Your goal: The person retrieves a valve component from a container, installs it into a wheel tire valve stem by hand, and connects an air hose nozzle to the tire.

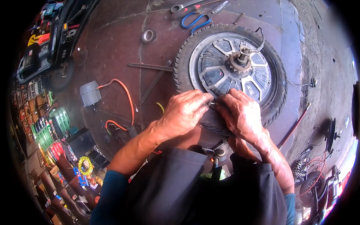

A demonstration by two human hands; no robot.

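Reddish-brown sheeting (pixel 112 48) covers the floor, with rough grey ground (pixel 318 67) to the right. On it, ahead of the knees, a wheel (pixel 229 77) lies flat: black knobbed tyre (pixel 183 63), dusty ribbed metal hub, small toothed ring (pixel 236 66). Its axle (pixel 244 54) stands up from the hub. Above the near rim, the left hand's (pixel 187 110) thumb and forefinger pinch a small metal piece (pixel 212 103), mostly hidden; the right hand (pixel 240 112) curls beside it, its grip impossible to tell.

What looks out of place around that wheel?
The coil spring lies loose on the floor just beyond the tire, attached to nothing visible. I see no spill.
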